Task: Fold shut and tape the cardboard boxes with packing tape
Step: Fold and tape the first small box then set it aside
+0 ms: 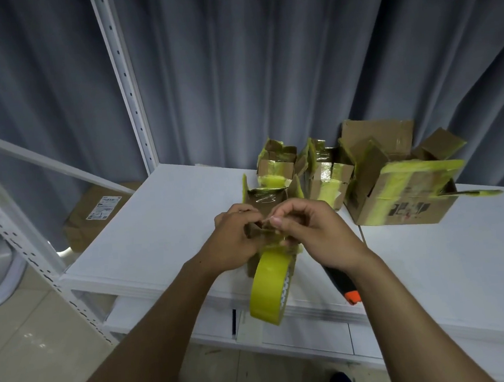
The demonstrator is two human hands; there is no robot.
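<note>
Fingers of our left hand point(233, 237) and right hand point(305, 232) pinched the near flaps of a small cardboard box point(271, 203) at the table's point(162, 222) front edge, the yellow tape roll point(270, 289) hanging on edge below, its hole facing sideways.

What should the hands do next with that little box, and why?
Probably press the front flaps flat and closed. Both hands, left hand and right hand, pinch flaps of the small box, whose back flaps stand open. The yellow tape roll hangs below the hands, ready for sealing.
</note>
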